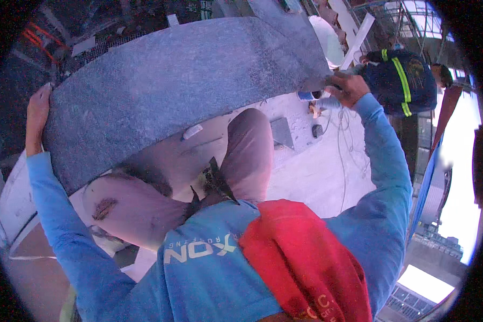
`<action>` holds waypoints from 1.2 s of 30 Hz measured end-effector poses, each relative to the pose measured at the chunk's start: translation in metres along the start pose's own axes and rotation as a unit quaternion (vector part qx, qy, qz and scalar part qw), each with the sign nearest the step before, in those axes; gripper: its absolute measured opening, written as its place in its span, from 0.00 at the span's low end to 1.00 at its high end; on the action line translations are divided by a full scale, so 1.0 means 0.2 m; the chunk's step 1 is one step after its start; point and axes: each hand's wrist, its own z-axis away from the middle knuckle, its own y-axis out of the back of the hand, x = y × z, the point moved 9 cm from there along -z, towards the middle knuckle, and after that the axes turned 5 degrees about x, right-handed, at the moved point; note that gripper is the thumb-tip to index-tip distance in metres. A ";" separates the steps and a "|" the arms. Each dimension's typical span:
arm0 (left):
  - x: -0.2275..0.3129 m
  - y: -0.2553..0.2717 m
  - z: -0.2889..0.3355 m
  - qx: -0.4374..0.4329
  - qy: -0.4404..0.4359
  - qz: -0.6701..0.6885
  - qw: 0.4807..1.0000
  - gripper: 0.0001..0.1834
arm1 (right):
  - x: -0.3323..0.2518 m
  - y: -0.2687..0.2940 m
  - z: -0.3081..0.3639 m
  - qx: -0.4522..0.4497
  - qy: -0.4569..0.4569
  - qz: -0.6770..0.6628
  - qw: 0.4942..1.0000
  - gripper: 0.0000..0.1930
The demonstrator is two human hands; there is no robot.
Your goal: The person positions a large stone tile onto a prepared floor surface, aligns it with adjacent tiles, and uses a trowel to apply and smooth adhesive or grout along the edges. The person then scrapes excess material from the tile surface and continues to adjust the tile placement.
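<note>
A large grey-blue sheet (pixel 166 80) with a grainy surface, much like roofing membrane, spans the space in front of my knees. At its left edge, my left hand (pixel 38 110) grips the rim, fingertips at the upper corner. My right hand (pixel 350 88) is closed on the right end, the fingers partly hidden against the sheet. The near edge runs in a curve above my bent legs (pixel 247 145). Just below that edge, a small pale block-like item (pixel 192 131) shows; I cannot make out its kind.
A blue-and-white can (pixel 307 96) stands beside the sheet's right end. Loose cord (pixel 342 155) trails over the pale floor (pixel 311 185), near a dark flat piece (pixel 282 132) and a small black object (pixel 317 130). At the upper right is another person (pixel 400 83) in a dark jacket with yellow stripes.
</note>
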 end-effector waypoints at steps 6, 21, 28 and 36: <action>0.02 0.02 -0.01 0.037 -0.064 -0.016 0.997 0.26 | -0.42 0.13 -0.24 0.056 0.172 0.014 0.984 0.24; 0.40 0.21 0.16 0.134 -0.261 -0.079 0.953 0.12 | -1.92 0.70 -0.62 0.154 0.463 -0.006 0.873 0.22; 0.36 0.20 0.13 0.169 -0.177 -0.048 0.968 0.17 | -2.39 0.84 -0.72 0.164 0.483 0.016 0.860 0.19; 0.35 0.12 0.12 0.138 -0.147 -0.013 0.979 0.18 | -2.70 0.85 -0.81 0.278 0.548 -0.058 0.787 0.20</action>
